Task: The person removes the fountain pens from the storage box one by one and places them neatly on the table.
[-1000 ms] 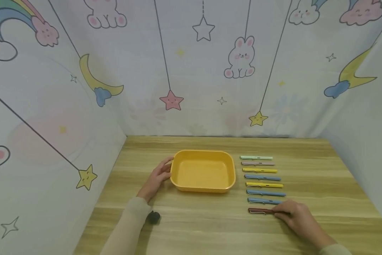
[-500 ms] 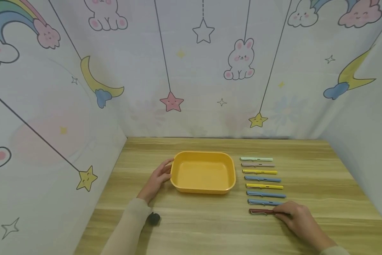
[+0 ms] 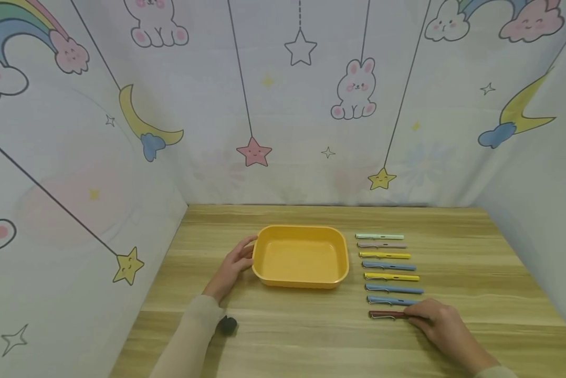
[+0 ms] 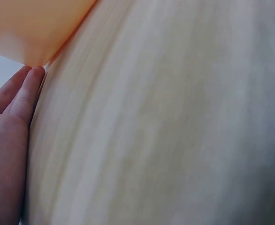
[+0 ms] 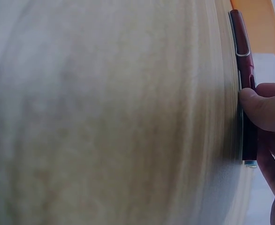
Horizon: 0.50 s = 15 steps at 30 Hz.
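A yellow rectangular tray (image 3: 301, 260) stands on the wooden table. Beside its left wall lies my left hand (image 3: 229, 268), its fingers touching the side. The left wrist view shows those fingers (image 4: 27, 96) fairly straight against the tray (image 4: 39, 33). To the right, my right hand (image 3: 441, 323) pinches the dark red pen (image 3: 387, 314) by its barrel, between thumb and fingers. In the right wrist view, this pen (image 5: 240, 35) has a metal clip and lies at or just over the table surface; I cannot tell which.
Above the red pen lie several pens in a column: blue (image 3: 389, 301), yellow (image 3: 391, 277), mauve (image 3: 382, 245) and pale green (image 3: 379, 237). A small black round object (image 3: 228, 325) is by the left sleeve. Printed cloth walls (image 3: 283, 105) enclose the table (image 3: 302, 336).
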### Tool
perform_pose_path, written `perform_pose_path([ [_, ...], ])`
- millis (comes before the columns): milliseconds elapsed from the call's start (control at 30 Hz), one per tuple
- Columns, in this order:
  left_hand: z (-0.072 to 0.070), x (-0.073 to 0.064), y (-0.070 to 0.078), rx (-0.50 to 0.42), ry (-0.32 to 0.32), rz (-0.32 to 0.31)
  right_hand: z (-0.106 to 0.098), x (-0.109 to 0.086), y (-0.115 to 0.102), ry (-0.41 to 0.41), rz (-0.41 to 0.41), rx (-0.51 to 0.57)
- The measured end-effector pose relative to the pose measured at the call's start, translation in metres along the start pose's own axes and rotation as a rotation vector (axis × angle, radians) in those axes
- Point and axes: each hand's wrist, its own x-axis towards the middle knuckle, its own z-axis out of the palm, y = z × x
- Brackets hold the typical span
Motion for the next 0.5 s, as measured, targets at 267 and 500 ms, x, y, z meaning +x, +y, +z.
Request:
perform_pose_path([
  [267, 0.001, 0.001, -0.002, -0.003, -0.009, 0.009, -0.001, -0.001, 0.002, 0.022, -0.036, 0.013],
  [500, -0.003, 0.005, -0.003, -0.038, -0.004, 0.051, -0.013, 0.016, -0.007, 0.067, 0.054, -0.022],
])
